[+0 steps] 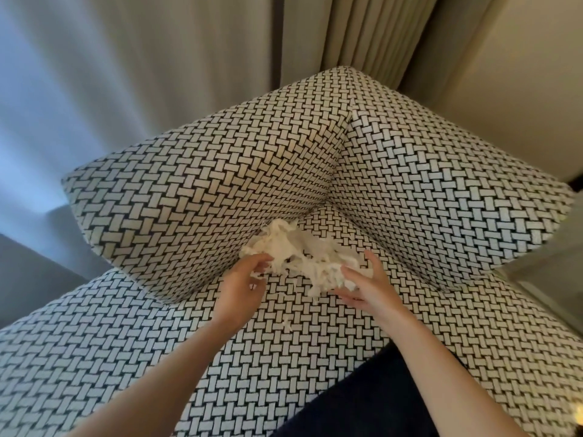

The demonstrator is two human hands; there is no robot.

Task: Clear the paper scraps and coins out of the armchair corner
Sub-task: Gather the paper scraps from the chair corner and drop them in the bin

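Note:
A heap of white shredded paper scraps (299,252) lies in the inner corner of an armchair (195,190) covered in black-and-white basket-weave fabric. My left hand (241,283) is at the heap's left edge, its fingertips curled into the scraps. On the heap's right side, my right hand (362,285) cups the paper, with scraps resting against its palm and fingers. One small scrap (287,323) lies loose on the seat cushion between my wrists. No coins are visible; the paper hides whatever lies beneath it.
The armrest cushion stands left of the corner and the backrest cushion (441,197) to the right. Pale curtains (189,52) hang behind the chair. A dark blue cloth (378,402) lies at the seat's front edge.

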